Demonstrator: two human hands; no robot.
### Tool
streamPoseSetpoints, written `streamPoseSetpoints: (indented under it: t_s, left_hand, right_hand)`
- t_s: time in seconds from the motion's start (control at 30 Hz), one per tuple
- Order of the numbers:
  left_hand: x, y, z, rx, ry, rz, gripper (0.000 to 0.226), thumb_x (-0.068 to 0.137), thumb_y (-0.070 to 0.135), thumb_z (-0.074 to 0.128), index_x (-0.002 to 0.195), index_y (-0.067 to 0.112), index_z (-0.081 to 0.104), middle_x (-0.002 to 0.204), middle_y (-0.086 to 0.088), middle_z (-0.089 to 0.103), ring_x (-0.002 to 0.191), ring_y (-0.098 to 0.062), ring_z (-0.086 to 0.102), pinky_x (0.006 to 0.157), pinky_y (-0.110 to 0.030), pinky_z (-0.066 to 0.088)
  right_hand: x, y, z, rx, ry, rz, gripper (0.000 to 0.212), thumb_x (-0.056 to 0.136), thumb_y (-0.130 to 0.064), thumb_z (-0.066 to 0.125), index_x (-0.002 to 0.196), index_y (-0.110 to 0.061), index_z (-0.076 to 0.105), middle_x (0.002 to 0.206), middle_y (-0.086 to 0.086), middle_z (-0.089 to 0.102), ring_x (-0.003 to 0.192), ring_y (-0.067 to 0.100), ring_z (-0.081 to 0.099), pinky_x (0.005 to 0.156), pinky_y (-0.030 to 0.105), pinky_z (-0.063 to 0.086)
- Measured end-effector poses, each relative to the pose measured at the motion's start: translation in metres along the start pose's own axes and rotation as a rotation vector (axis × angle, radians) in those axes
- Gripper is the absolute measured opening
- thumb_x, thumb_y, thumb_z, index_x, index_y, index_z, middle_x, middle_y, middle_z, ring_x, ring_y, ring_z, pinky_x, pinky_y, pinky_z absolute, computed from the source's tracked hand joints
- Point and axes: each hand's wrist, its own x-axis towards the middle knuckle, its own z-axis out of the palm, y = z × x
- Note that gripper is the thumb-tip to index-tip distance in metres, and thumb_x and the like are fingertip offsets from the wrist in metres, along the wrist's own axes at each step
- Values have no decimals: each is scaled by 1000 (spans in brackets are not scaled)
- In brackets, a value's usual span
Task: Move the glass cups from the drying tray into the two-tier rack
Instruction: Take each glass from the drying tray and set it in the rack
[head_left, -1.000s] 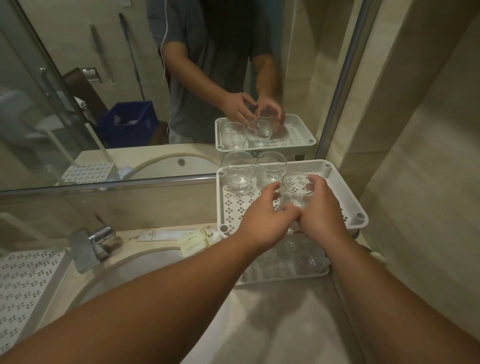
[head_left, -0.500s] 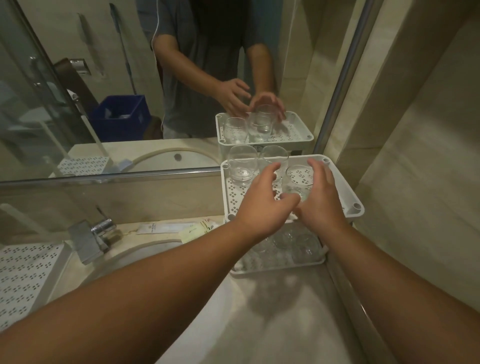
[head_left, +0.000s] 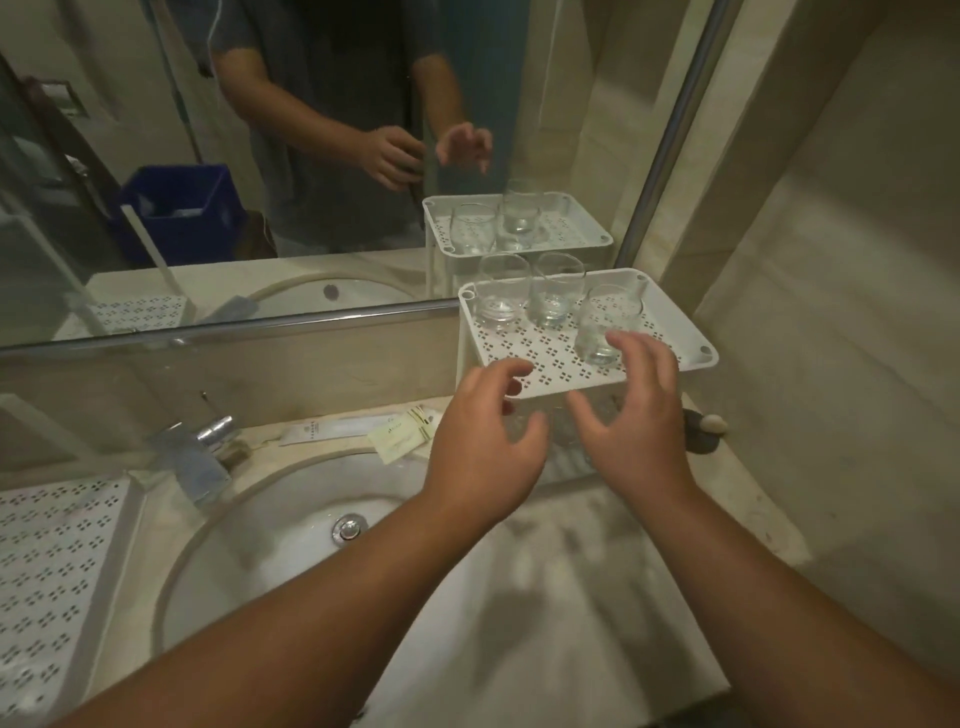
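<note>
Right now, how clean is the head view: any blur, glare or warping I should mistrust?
Head view: dim, warm light; both hands, left hand and right hand, slightly motion-blurred; wide-angle bending at the edges; the mirror doubles the rack's top tier and its glass cups; lower-tier cups are murky.

Single head view, looking forward-down, close over sink (head_left: 291, 525).

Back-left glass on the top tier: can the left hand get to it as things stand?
Probably yes. The left hand is open, holding nothing, just in front of the rack. The bare front-left shelf leaves a free way to the back-left glass; the other glasses stand to its right.
</note>
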Motion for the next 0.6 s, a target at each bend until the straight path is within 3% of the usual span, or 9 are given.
streamPoseSetpoints:
  t_s: [0.13,0.3,0.47,0.6]
  left_hand:
    - [-22,-21,-6,5,-37,-54,35,91,24,64,125,28,58,113,12,55,94,0,58,77,-8,41]
    - [-49,-36,3,23,-173,-143,35,91,21,61,125,27,58,118,8,52,92,-6,59,88,-26,50]
    - [-63,-43,19,76,-294,-177,39,91,25,58,130,28,55,130,7,48,107,-13,60,96,-33,50]
    - [-57,-47,42,109,-345,-232,41,91,28,59,132,28,53,137,6,46,106,-15,61,96,-31,49]
  right_hand:
    - [-43,5,7,0,13,124,58,78,-17,79,129,-17,53,125,4,46,116,19,54,100,30,45]
    - [-86,19,15,-115,-232,301,53,81,-21,76,129,-19,54,126,5,45,111,19,51,87,17,32]
    - [-95,39,16,-121,-385,398,54,84,-26,74,132,-25,50,141,0,36,110,20,56,90,33,49]
    - [-82,60,18,-192,-493,405,60,84,-29,72,138,-27,44,157,3,20,117,28,57,95,35,48]
